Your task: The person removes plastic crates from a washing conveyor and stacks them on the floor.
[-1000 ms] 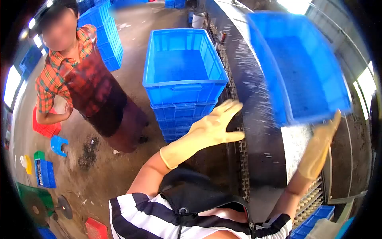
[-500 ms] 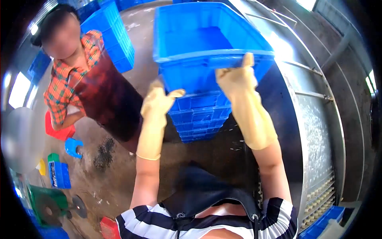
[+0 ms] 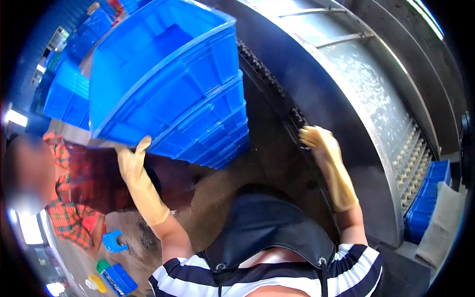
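Note:
A stack of blue plastic crates fills the upper left, and its top crate (image 3: 166,79) is tilted in view with its inner floor showing. My left hand (image 3: 132,163), in a long pale yellow rubber glove, grips that crate at its near left corner. The thumb lies against the outer wall, while the fingers are partly hidden. My right hand (image 3: 321,143), gloved the same way, is off the crates. It is in the air beside the dark side of a metal machine (image 3: 346,99), fingers stretched to the left, with nothing visible in it.
A co-worker in a plaid shirt and dark apron (image 3: 123,173) stands close behind the stack at left. More blue crates (image 3: 69,94) stand farther back. A blue stool (image 3: 115,241) is on the wet floor. At right, a blue crate (image 3: 428,198) sits below the machine's rollers.
My right hand has let go of the top crate's rim and moved right and down. My view has turned right, so the stack and the co-worker appear farther left.

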Available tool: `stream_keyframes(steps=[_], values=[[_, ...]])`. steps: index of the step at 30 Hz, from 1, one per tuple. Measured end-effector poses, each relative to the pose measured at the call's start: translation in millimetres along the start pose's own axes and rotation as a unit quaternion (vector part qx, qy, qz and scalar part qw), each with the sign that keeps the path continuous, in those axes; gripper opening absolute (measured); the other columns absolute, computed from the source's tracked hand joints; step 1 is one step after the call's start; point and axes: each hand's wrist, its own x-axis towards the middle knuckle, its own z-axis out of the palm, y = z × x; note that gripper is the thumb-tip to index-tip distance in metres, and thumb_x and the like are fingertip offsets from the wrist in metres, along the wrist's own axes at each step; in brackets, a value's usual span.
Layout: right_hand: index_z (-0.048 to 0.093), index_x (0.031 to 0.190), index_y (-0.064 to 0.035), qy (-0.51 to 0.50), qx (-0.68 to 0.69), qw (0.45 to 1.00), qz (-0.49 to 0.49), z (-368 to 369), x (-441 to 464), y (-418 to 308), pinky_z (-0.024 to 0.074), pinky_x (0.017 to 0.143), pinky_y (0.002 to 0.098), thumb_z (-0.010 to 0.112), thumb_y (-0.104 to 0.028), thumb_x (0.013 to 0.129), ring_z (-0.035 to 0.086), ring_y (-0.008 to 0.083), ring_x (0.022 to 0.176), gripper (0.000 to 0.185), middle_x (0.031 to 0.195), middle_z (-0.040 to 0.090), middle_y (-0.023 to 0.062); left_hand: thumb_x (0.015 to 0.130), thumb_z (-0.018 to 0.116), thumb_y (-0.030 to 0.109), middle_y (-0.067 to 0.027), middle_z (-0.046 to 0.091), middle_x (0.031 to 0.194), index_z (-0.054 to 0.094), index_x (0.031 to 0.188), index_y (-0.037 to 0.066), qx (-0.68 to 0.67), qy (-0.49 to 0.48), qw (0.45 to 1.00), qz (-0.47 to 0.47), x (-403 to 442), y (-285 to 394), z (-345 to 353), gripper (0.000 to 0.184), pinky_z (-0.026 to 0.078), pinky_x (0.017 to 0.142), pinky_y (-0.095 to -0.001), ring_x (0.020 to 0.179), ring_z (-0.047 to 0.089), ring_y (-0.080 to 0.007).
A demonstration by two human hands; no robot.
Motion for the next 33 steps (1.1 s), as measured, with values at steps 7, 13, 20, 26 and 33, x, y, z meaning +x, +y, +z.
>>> stream_keyframes(steps=[7,13,20,26,33], values=[[0.072,0.099,0.0009,0.398,-0.129,0.839,-0.347,-219.8,-156.1,-72.9,0.0576,0.075,0.0330,0.064,-0.015,0.098,0.071,0.0182,0.079,0.018,0.091,0.075,0.0121,0.081,0.079,0.010,-0.0170,0.071,0.102,0.071,0.099,-0.010,0.073,0.020,0.997,-0.012,16.0,-52.2,7.3,0.028,0.056,0.081,-0.0437,0.082,0.065,-0.0298],[0.063,0.092,0.0069,0.749,-0.413,0.423,-0.299,-360.6,-259.9,-93.7,0.0529,0.075,0.0338,0.061,-0.009,0.087,0.070,0.0265,0.089,0.017,0.093,0.071,0.0173,0.093,0.072,0.022,-0.0194,0.069,0.115,0.068,0.109,-0.006,0.348,-0.006,0.935,0.067,61.7,-84.8,3.0,0.032,0.055,0.084,-0.0413,0.090,0.065,-0.0311],[0.072,0.084,0.0024,0.680,-0.665,0.308,-0.016,-561.8,-343.8,-71.5,0.0535,0.089,0.0481,0.068,-0.035,0.083,0.068,0.0436,0.093,0.038,0.082,0.071,0.0258,0.096,0.065,0.022,-0.0178,0.061,0.128,0.060,0.122,-0.004,0.469,-0.012,0.869,0.154,11.3,5.3,13.9,0.037,0.048,0.096,-0.0409,0.106,0.058,-0.0294],[0.074,0.106,-0.0038,0.458,-0.733,0.433,0.258,-440.1,-301.9,-149.4,0.0496,0.097,0.0490,0.067,-0.049,0.086,0.067,0.0370,0.108,0.050,0.110,0.072,0.0194,0.099,0.058,0.022,-0.0164,0.054,0.139,0.054,0.133,-0.003,0.572,-0.041,0.792,0.207,-45.0,22.9,31.9,0.042,0.041,0.106,-0.0405,0.119,0.053,-0.0279],[0.075,0.103,-0.0126,0.422,-0.767,0.439,0.204,-442.9,-254.6,-161.1,0.0384,0.102,0.0521,0.073,-0.048,0.084,0.061,0.0358,0.117,0.040,0.108,0.074,0.0139,0.103,0.051,0.022,-0.0148,0.046,0.152,0.046,0.145,-0.001,0.644,-0.031,0.725,0.244,-60.5,36.4,21.5,0.049,0.034,0.118,-0.0401,0.134,0.046,-0.0262]])
